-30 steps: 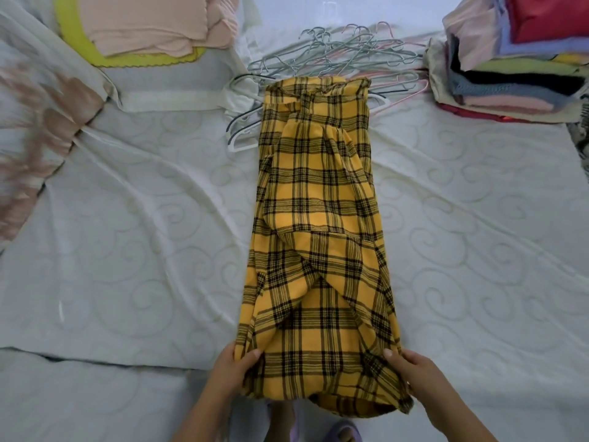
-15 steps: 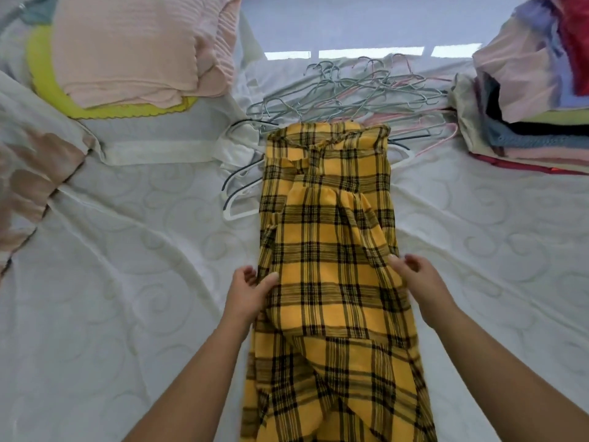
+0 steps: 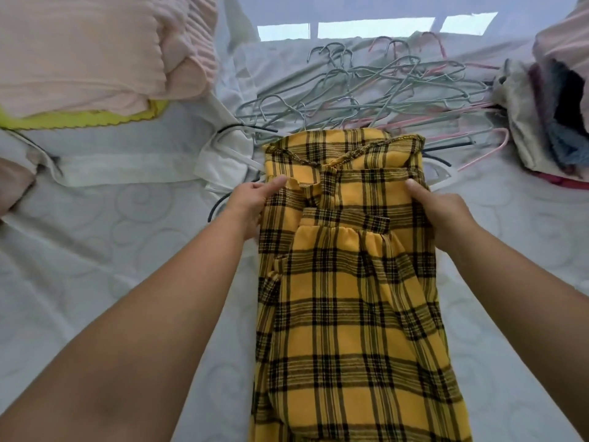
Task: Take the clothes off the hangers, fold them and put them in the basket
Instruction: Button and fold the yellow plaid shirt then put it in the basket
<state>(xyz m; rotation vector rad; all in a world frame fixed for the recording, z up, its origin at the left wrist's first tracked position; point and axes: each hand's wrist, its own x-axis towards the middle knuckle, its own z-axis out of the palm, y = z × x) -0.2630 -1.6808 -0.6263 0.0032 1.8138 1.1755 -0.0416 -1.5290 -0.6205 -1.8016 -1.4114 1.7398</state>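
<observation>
**Gripped at both edges, near the far end**

Lying lengthwise on the white bedsheet: a yellow-and-black plaid garment, folded into a narrow strip, far end overlapping the near side of a heap of wire hangers. Pinched at the left edge by the left hand, thumb stretched flat across the top of the cloth, fingers curled under the edge and mostly out of sight. Pinched at the right edge by the right hand, thumb on top, fingers tucked past the edge and hidden. Impossible to tell how many layers caught in either grip. Near end of the garment cut off at the bottom of the view. At far left, folded pink clothes on something yellow-green, only partly in frame. At far right, a mixed stack of clothes, cropped by the frame edge.
</observation>
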